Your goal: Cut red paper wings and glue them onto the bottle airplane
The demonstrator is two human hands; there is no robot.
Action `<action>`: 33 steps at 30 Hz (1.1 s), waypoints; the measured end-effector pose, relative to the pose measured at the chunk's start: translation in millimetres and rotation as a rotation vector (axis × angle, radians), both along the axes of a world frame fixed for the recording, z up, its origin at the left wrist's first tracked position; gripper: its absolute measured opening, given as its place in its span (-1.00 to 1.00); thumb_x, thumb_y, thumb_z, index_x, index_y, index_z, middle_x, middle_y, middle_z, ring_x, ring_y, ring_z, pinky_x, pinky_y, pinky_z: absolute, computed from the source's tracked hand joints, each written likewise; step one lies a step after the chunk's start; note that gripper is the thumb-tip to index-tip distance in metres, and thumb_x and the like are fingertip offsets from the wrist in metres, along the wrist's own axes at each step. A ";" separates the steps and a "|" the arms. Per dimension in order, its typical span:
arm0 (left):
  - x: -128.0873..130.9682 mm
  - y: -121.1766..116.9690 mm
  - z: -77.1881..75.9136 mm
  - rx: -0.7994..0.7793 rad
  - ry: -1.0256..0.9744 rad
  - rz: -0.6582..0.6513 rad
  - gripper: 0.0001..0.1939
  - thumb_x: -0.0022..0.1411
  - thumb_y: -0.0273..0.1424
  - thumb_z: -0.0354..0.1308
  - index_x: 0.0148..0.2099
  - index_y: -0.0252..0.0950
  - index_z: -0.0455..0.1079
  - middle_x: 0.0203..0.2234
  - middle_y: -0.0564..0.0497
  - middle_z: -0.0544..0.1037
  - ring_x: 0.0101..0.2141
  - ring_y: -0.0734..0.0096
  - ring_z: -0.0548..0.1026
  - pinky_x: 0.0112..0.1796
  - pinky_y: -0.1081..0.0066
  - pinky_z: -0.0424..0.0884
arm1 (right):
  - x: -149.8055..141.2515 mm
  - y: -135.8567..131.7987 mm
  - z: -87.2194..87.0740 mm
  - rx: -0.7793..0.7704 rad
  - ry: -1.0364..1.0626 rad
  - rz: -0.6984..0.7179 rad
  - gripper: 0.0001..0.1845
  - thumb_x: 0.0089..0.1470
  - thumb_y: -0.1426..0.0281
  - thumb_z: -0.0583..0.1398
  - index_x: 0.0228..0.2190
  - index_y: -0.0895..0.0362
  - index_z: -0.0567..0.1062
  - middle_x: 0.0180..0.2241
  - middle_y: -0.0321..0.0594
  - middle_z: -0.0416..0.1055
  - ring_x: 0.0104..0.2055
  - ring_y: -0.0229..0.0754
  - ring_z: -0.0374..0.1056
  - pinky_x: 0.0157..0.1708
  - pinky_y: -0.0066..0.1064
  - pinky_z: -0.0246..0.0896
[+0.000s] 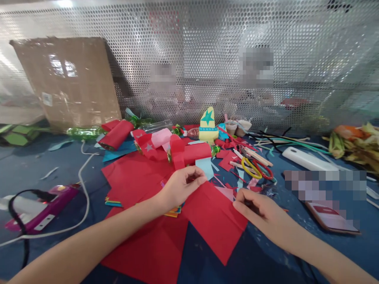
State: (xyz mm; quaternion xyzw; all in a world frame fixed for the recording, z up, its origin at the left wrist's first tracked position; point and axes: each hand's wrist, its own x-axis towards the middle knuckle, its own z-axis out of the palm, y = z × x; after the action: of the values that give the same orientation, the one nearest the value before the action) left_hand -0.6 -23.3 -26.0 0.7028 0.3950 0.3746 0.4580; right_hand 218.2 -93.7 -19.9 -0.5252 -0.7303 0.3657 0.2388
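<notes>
Between my hands is a rectangular piece of red paper (214, 221), tilted, with its lower corner toward me. My left hand (185, 183) pinches its upper left corner between thumb and fingers. At the right edge, my right hand (257, 207) has thumb and forefinger closed on the paper. Larger red sheets (142, 177) lie under and beside my left forearm, with a stack of coloured paper (173, 213) partly hidden among them. Just beyond my hands rests a bottle wrapped in red paper (197, 153). Yellow-handled scissors (251, 168) and red-handled scissors (263, 169) lie past my right hand.
A purple power strip (44, 211) with a white cable (84, 189) lies at left. At right are a phone (328, 213) and a white tool (308, 159). Paper-covered bottles (117, 134) and a yellow paper shape (208, 126) stand behind, before a perforated metal screen (195, 51) and cardboard (71, 83).
</notes>
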 end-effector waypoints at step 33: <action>7.5 -6.4 -5.3 -0.311 0.034 -0.248 -0.49 0.11 -0.43 0.16 0.13 -0.18 0.24 0.11 -0.07 0.36 0.08 0.16 0.35 -0.05 0.28 0.38 | 72.1 106.8 -8.0 -0.064 -0.800 -0.405 -0.75 0.17 0.27 0.17 -0.19 0.17 0.45 -0.20 -0.19 0.44 -0.22 -0.18 0.41 -0.23 -0.24 0.35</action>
State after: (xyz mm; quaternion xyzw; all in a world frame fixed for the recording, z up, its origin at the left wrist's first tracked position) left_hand 6.9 -29.6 -31.3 0.6732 0.3660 0.2380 0.5969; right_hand 290.3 13.0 -27.8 -0.7647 -0.6361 0.1021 -0.0122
